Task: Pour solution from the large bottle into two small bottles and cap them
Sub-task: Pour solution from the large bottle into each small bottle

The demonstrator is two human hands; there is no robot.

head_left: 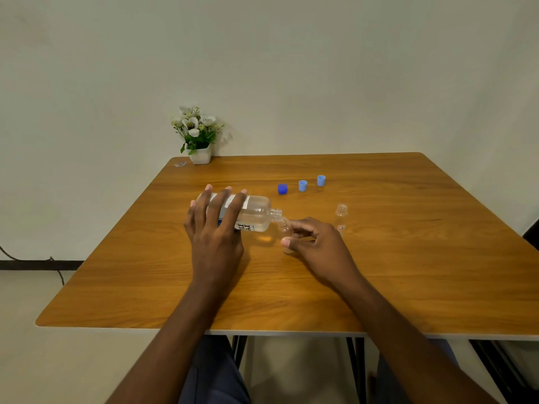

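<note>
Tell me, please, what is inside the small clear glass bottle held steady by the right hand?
The large clear bottle is tipped with its neck at the mouth of the small clear glass bottle. The right hand covers part of it, and no liquid level can be made out.

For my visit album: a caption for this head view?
Left hand tips large bottle into small bottle steadied by right hand.

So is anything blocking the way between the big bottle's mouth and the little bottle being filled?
Nothing visible. The large bottle, tipped by the left hand, has its mouth right at the small bottle held by the right hand. The caps lie farther back.
</note>
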